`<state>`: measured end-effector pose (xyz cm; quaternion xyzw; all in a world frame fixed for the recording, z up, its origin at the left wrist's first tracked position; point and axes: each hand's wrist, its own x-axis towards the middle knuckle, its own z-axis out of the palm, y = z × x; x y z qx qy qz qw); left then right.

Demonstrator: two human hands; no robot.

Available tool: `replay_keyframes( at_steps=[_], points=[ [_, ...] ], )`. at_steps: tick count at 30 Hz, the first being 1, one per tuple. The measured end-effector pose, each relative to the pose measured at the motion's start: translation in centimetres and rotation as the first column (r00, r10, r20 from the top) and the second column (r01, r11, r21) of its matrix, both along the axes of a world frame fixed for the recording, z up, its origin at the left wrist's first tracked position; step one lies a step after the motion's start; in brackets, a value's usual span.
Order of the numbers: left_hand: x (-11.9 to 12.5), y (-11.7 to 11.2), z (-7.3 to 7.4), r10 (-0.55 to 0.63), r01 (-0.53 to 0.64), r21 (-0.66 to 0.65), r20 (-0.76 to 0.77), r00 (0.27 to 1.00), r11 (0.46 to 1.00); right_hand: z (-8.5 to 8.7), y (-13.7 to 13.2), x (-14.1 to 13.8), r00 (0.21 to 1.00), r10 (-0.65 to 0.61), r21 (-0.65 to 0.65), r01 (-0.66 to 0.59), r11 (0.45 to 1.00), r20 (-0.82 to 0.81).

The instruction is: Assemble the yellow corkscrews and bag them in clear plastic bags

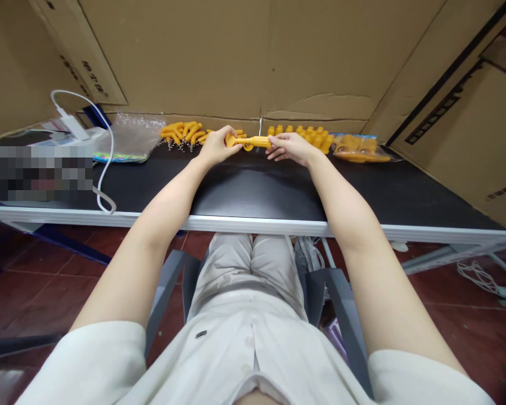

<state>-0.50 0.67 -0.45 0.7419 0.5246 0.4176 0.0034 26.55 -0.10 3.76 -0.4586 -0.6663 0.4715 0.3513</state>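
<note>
Both hands meet over the back of the black table, on a slim orange-yellow plastic piece (259, 142) lying crosswise between them. My left hand (217, 145) pinches its left end, where a rounded part shows by the thumb. At its thicker, handle-like right end, my right hand (292, 147) grips with thumb and fingertips, the other fingers loosely bent. Behind my left hand lies a pile of orange-yellow parts with metal spirals (179, 132). Standing behind my right hand are several stubby orange-yellow parts (316, 138), partly hidden by it.
A clear bag of orange parts (358, 149) lies at the right, and a flattened clear bag (130, 138) at the left. A white cable (108, 169) loops over the table's silver front edge (253, 225). Cardboard walls (194, 56) enclose the back and sides.
</note>
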Motion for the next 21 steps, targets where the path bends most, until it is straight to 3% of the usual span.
replay_keyframes(
  at_steps=[15, 21],
  points=[
    [0.8, -1.3, 0.9, 0.008, -0.004, -0.060, 0.065, 0.998, 0.998, -0.6, 1.0, 0.8, 0.999, 0.045, 0.063, -0.046, 0.997, 0.006],
    [0.4, -0.6, 0.3, -0.034, 0.034, 0.004, 0.062, 0.997, 0.999, -0.4, 0.4, 0.4, 1.000, 0.029, 0.046, -0.029, 0.999, 0.008]
  ],
)
